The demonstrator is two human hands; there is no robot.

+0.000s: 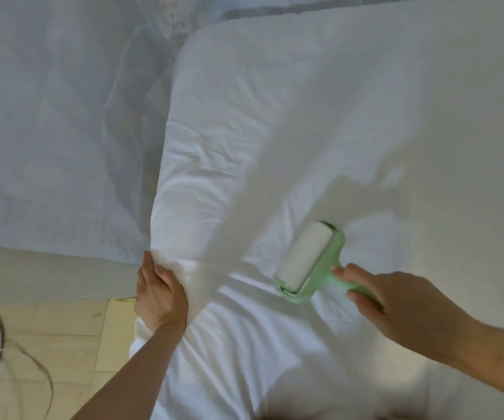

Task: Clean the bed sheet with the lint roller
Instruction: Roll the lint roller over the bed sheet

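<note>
— Green plastic frame, white drum: where is the lint roller [306, 262] sitting?
— It is lying drum-down on the white bed sheet [320, 116], in from the bed's left edge. The right hand [396, 307] is clasping its handle.
— And the left hand [159, 294]?
— It is gripping bunched sheet at that edge, probably tensioning the cloth so the drum is meeting fewer wrinkles.
</note>
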